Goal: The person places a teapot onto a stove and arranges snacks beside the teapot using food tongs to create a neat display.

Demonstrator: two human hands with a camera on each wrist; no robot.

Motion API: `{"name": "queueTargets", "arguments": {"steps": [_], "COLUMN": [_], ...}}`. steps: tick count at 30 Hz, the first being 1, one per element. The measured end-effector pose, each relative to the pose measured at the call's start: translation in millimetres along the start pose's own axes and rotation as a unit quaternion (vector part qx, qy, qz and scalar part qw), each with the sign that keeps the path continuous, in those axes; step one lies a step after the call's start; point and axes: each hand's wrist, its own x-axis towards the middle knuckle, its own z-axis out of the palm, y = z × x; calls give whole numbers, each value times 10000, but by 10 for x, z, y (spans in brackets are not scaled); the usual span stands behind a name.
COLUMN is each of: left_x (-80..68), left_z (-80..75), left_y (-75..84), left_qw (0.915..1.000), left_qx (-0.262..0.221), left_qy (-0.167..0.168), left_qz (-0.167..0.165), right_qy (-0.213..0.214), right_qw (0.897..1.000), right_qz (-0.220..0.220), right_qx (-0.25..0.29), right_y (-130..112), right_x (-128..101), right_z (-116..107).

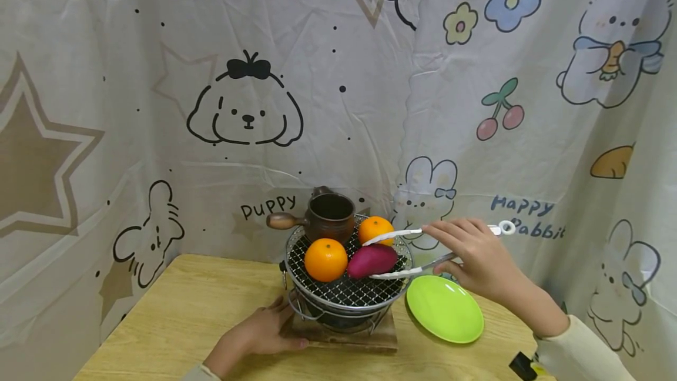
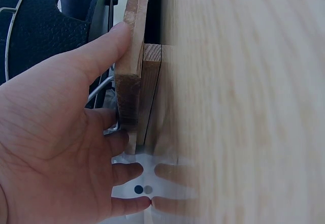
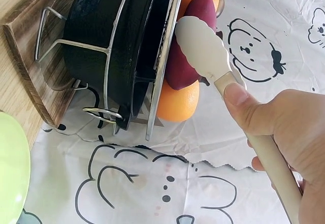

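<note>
Covering the whole background is a pale cloth backdrop (image 1: 338, 75) with cartoon drawings: a puppy with a black bow, stars, rabbits, cherries, flowers, and the words "puppy" and "Happy Rabbit". It hangs behind a light wooden table (image 1: 180, 310), and it meets in a corner behind the grill.

On the table stands a small black charcoal grill (image 1: 344, 310) in a wire frame, on a wooden base board (image 1: 349, 338). A round wire mesh (image 1: 344, 290) lies on top of it. On the mesh are a brown clay pot (image 1: 330, 216) with a side handle, at the far side, two oranges (image 1: 325, 259), and a purple sweet potato (image 1: 372, 260) between them, near the right edge. A green plate (image 1: 444, 308) lies on the table just beside the grill, to the right.

The right hand (image 1: 476, 254) holds white tongs (image 1: 407, 251), fingers curled around both arms and the thumb pressing on one arm. The two tips of the tongs stand on both sides of the sweet potato; in the right wrist view one tip lies against it.

The left hand (image 1: 259, 334) rests at the front left of the base board. In the left wrist view its thumb (image 2: 101, 51) presses on the board's top edge, and the other fingers are slightly spread and bent along its side.
</note>
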Motion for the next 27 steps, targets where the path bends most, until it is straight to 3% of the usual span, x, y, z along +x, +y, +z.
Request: {"name": "queueTargets", "arguments": {"steps": [27], "left_x": [-9], "left_z": [0], "left_y": [17], "left_qw": [9999], "left_qx": [108], "left_qy": [49], "left_qz": [45], "right_qy": [5], "right_qw": [10000], "right_qz": [-1], "right_qx": [37], "right_y": [-19], "right_x": [-3], "right_z": [17]}}
